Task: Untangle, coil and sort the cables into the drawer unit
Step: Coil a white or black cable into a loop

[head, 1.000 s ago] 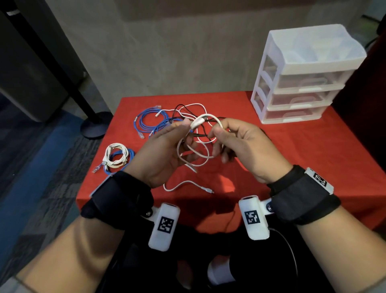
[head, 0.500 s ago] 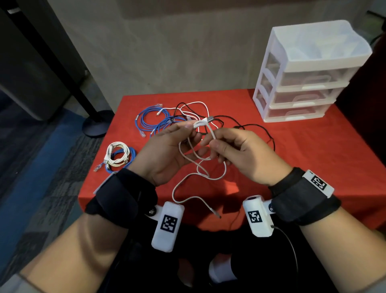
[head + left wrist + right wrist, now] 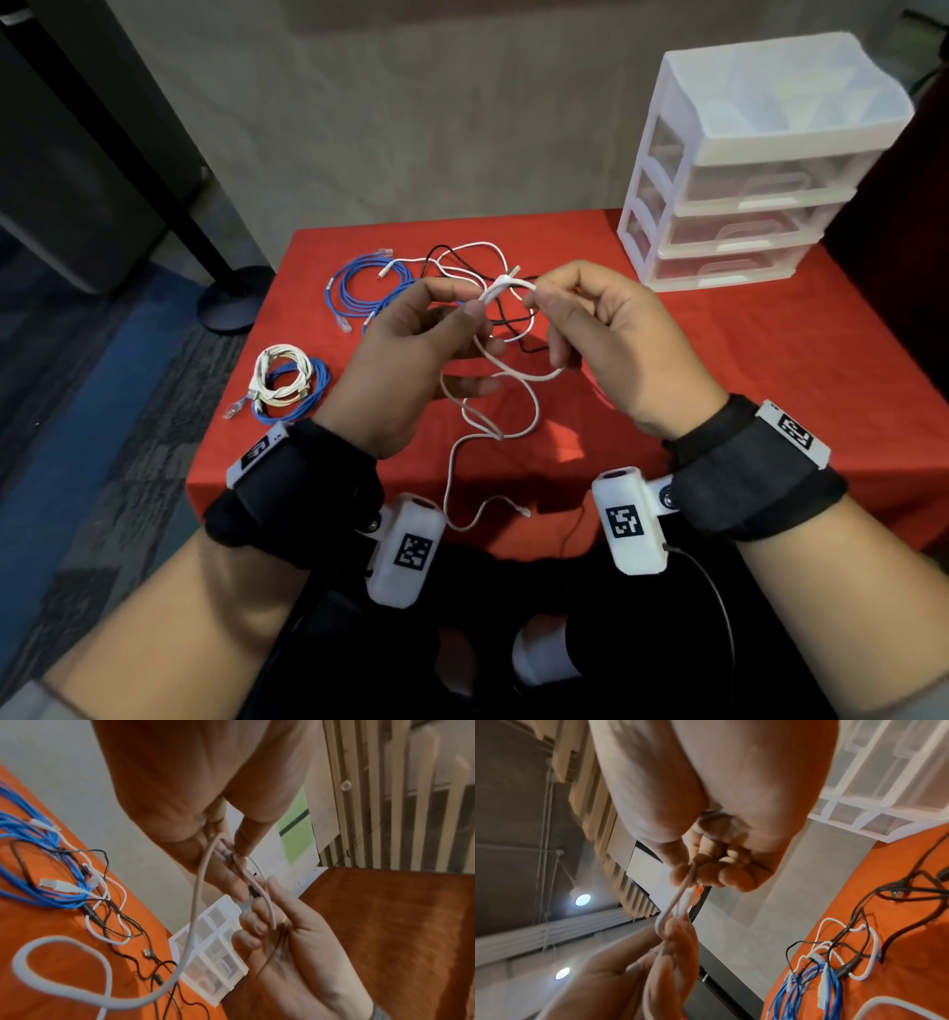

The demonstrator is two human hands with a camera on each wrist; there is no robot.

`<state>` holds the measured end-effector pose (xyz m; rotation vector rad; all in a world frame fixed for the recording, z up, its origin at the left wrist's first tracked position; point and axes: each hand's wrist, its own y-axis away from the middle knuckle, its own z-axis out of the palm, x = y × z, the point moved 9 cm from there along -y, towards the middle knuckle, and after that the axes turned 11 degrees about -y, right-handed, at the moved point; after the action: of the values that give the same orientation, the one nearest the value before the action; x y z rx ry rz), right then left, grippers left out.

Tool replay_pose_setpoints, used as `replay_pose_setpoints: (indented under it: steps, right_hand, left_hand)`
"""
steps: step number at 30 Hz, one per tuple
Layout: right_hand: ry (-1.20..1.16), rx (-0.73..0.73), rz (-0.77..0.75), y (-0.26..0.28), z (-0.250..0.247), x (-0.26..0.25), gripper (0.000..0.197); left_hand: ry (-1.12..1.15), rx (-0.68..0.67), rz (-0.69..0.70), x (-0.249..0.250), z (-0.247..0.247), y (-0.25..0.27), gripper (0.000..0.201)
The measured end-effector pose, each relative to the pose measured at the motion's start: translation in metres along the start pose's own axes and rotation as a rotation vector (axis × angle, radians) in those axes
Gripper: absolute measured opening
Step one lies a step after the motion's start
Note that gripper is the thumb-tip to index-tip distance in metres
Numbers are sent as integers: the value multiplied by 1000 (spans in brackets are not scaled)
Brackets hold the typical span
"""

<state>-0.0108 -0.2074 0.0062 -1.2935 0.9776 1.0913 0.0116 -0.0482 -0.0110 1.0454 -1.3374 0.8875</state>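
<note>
A thin white cable [image 3: 518,377] hangs between both hands above the red table [image 3: 770,349]. My left hand [image 3: 475,308] pinches it just below its white USB plug [image 3: 506,281]. My right hand [image 3: 539,298] pinches the strand beside the plug, with a loop running under its curled fingers. Loose loops drop from the hands, and the free end [image 3: 524,511] dangles past the table's front edge. The left wrist view shows the white cable [image 3: 195,902] looping down from the left hand's fingertips [image 3: 239,850]. The white three-drawer unit [image 3: 760,169] stands at the back right with its drawers shut.
A tangle of blue, white and black cables [image 3: 441,262] lies at the back middle of the table, just beyond the hands. A coiled white and blue bundle [image 3: 287,380] lies near the left edge. A black stand base [image 3: 231,303] sits on the floor to the left.
The loops gathered in the hands have let out into a longer hanging tail. Both hands now pinch close together near the USB plug.
</note>
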Motion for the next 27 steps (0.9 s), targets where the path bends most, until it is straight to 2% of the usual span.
replay_pose_setpoints:
  steps: [2,8,12,15,20,22,27]
  right_hand:
    - [9,19,8,-1,-4,-1,23]
    - [88,-42,5,1,0,-6,17]
    - [126,-76,1,4,2,-8,17]
    - [105,-94,5,5,3,-11,17]
    - [14,27,91,4,-5,0,20]
    - [-32,24,97,4,-3,0,19]
    - [-33,-10,45,5,5,-6,16]
  left_hand:
    - [54,-50,-33,0,1,2,19]
    - [152,-227,-161,-3,11,8,26]
    - [261,-271,-214,-2,15,13,24]
    - [290,-239,-194,1,11,14,21]
    - [-127,-112,66,13,4,16,21]
    - [-233,-59,114,15,1,16,21]
    - [-236,45,152,21,-6,17,25]
